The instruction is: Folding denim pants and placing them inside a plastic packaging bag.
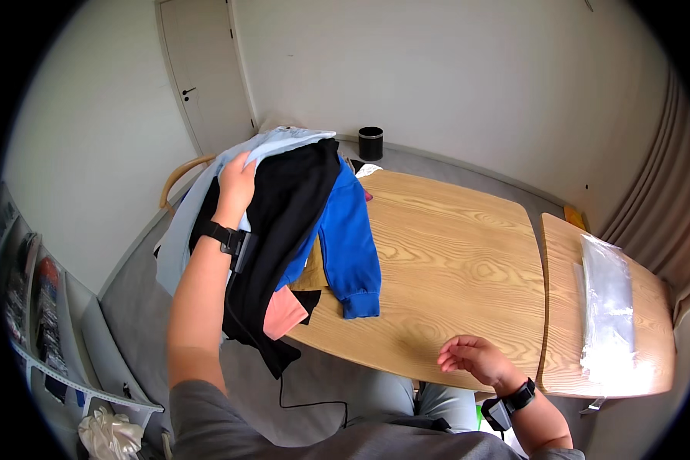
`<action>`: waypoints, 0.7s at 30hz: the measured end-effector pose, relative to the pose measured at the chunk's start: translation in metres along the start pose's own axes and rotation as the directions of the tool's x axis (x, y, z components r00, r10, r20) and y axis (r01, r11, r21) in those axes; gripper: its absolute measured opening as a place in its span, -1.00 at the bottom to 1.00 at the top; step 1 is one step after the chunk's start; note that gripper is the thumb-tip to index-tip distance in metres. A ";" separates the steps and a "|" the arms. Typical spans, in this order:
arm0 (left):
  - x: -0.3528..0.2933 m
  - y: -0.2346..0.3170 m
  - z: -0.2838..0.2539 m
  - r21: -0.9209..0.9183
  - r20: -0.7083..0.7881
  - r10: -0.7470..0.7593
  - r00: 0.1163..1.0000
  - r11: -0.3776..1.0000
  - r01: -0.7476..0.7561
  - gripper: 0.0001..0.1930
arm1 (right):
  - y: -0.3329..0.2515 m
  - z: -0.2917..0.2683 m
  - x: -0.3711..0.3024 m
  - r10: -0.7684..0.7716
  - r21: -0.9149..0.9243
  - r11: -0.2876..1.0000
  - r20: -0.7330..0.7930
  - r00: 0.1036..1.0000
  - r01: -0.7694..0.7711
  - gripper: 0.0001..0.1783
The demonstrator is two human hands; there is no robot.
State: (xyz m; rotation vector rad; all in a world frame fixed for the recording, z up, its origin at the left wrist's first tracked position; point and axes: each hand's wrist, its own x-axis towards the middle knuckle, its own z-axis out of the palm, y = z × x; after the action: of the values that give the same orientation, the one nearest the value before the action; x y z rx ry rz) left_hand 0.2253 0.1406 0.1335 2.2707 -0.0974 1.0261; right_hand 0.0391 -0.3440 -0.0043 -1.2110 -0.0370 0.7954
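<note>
On the left side of the wooden table a heap of clothes is piled up. My left hand [238,184] reaches onto the heap and is closed on a light blue garment [280,142], with its fingertips partly hidden in the cloth. Under it lies a long black garment [284,184] that hangs over the table's near edge. A blue long sleeve with a ribbed cuff [353,253] stretches out beside it, and salmon-pink cloth [285,313] shows below. My right hand [471,359] hovers by the near table edge, fingers loosely curled and holding nothing.
The wooden table [452,253] meets a second table [652,307] at the right, which carries clear plastic bags [607,299]. A wooden chair back [178,180] stands behind the heap. Shelves with packed clothes [47,314] are at the left, and a black bin [370,144] stands by the wall.
</note>
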 end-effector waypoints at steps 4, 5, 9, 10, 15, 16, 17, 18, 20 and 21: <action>-0.022 0.139 -0.022 -0.408 0.057 -0.010 0.998 0.912 0.033 -0.76 | -0.013 0.007 0.024 -0.110 -0.049 0.992 0.068 0.992 0.113 -0.66; -0.034 0.171 -0.024 -0.455 0.033 0.041 0.999 0.890 -0.021 -0.76 | -0.016 0.012 0.031 -0.108 -0.044 0.993 0.082 0.991 0.112 -0.66; -0.106 0.215 0.013 -0.503 0.383 0.122 0.916 0.859 0.096 -0.74 | -0.029 0.024 0.057 -0.152 0.257 0.961 0.200 0.968 0.098 -0.40; -0.131 0.221 0.020 -0.414 0.502 0.066 0.862 0.894 0.173 -0.76 | -0.028 0.025 0.063 -0.164 0.355 0.932 0.235 0.958 0.072 -0.31; -0.245 0.175 0.082 -0.294 0.805 -0.044 0.592 0.837 0.462 -0.67 | -0.002 0.020 0.092 -0.089 0.374 0.927 0.213 0.973 0.003 -0.42; -0.256 0.178 0.087 -0.334 0.814 -0.025 0.580 0.797 0.503 -0.67 | 0.007 0.014 0.098 -0.025 0.286 0.958 0.185 0.982 -0.029 -0.52; -0.263 0.177 0.087 -0.252 0.839 -0.049 0.542 0.848 0.467 -0.65 | 0.013 0.009 0.103 0.034 0.196 0.979 0.150 0.988 -0.064 -0.61; -0.267 0.176 0.085 -0.196 0.882 -0.037 0.469 0.877 0.438 -0.64 | 0.010 0.016 0.096 0.046 0.220 0.974 0.079 0.996 -0.062 -0.76; -0.266 0.165 0.078 -0.135 0.952 0.024 0.305 0.928 0.348 -0.56 | 0.016 0.016 0.102 0.031 0.116 0.993 0.047 0.998 -0.036 -0.81; -0.260 0.169 0.069 -0.161 0.980 0.067 0.188 0.821 0.548 -0.48 | 0.020 0.013 0.104 0.011 0.018 1.000 -0.004 1.000 -0.011 -0.85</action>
State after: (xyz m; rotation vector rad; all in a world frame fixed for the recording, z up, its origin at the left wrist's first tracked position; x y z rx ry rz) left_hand 0.0376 -0.0813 0.0064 1.9341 -0.4324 -0.7500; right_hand 0.0997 -0.2722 -0.0551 -1.1967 -0.0198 0.8008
